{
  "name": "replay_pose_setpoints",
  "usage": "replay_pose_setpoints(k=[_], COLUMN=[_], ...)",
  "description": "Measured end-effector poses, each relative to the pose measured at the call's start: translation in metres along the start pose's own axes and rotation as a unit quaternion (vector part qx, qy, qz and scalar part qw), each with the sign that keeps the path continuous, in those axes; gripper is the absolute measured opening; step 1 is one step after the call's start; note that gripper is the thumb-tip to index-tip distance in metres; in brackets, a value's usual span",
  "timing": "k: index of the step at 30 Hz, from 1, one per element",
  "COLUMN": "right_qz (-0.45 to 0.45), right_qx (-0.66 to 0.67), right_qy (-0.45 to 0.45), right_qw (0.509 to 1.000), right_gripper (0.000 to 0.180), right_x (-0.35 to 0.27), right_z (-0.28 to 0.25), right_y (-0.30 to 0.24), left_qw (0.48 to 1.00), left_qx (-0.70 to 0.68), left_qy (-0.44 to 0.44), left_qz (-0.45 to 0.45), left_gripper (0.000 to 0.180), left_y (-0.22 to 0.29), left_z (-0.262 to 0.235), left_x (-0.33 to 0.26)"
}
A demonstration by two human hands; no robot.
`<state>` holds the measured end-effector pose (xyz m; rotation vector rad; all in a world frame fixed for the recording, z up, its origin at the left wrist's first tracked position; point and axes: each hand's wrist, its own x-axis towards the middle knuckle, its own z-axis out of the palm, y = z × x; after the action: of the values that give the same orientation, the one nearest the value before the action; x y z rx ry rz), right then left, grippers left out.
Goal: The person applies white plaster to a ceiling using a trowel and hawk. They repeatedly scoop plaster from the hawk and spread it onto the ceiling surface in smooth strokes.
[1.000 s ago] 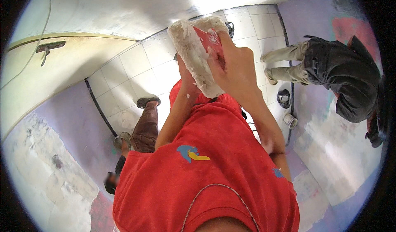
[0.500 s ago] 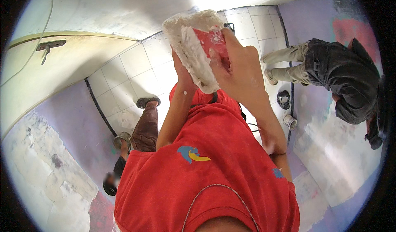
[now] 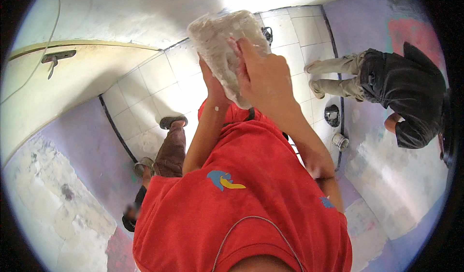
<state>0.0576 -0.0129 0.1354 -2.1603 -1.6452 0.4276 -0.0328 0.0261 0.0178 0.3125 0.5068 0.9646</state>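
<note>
Held up: paste-caked slab [image 3: 215,36]

Looks roughly rectangular, with rounded corners and uneven edges. Wears a lumpy off-white coat over the upturned face. Slants, broad end foremost, narrower end pointing back and rightward. Rests against the left hand [image 3: 214,86] along the left edge; lies partly covered by the right hand [image 3: 268,78]. Has over it a reddish piece [image 3: 234,44], blurred and mostly hidden at that hand's fingers.

A white-smeared slab [image 3: 208,32] is held by the left hand [image 3: 214,87], and a blurred reddish scraper [image 3: 235,47] is held over it by the right hand [image 3: 268,81]; a can [image 3: 340,142] is seen near the right edge of the floor [image 3: 170,70].
</note>
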Motion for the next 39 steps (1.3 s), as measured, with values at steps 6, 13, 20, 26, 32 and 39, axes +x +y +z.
replay_pose_setpoints(k=[6, 13, 20, 26, 32, 39], right_qz=[-0.013, 0.004, -0.051, -0.022, -0.015, -0.011], right_qx=[0.094, 0.029, 0.005, -0.056, 0.003, -0.080], right_qy=[-0.009, 0.028, -0.007, -0.001, 0.001, -0.034], right_qw=[0.995, 0.999, 0.999, 0.998, 1.000, 0.996], right_gripper=[0.037, 0.032, 0.033, 0.032, 0.033, 0.034], right_x=[0.016, 0.038, 0.029, 0.036, 0.024, 0.027], right_z=[-0.010, -0.005, 0.017, 0.005, 0.003, 0.013], right_y=[-0.011, -0.001, -0.021, -0.014, -0.019, -0.013], left_qw=[0.998, 0.998, 0.992, 0.995, 0.995, 0.979], left_qx=[0.060, -0.053, -0.115, 0.011, -0.015, 0.115], left_qy=[-0.011, 0.016, -0.050, 0.058, 0.027, 0.058], left_qz=[0.024, 0.014, 0.023, 0.083, 0.095, 0.155], left_gripper=[0.050, 0.051, 0.049, 0.051, 0.053, 0.058], left_y=[0.003, 0.020, 0.023, 0.023, 0.021, 0.017], left_z=[-0.030, -0.022, -0.042, -0.019, -0.031, -0.012], left_x=[0.014, 0.016, 0.025, 0.014, 0.010, 0.007])
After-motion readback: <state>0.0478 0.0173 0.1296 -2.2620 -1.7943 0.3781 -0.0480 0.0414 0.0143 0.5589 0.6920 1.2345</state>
